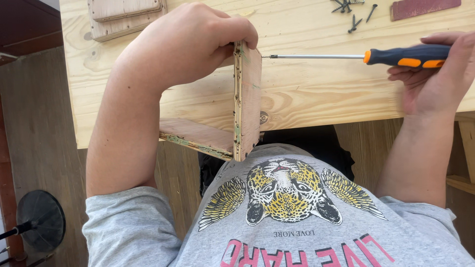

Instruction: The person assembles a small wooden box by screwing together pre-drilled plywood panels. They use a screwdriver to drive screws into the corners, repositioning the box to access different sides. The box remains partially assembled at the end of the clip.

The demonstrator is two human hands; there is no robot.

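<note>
Pale pine workbench (316, 94) fills the upper frame. Left hand (190, 42) clamps an upright worn plywood panel (249, 99), already joined to a flat second panel (198, 136) lower left. Right hand (435, 74) grips an orange-and-black screwdriver (356, 56), its tip at the panel's face, screw apparently part-driven. Loose dark screws (352, 12) lie upper right.

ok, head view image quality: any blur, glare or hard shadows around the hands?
Head view: even daylight, no glare on the pale workbench; the right hand on the screwdriver is slightly motion-blurred at the fingers; the left hand gripping the upright wood panel is sharp; soft shadow only under the panel.
</note>
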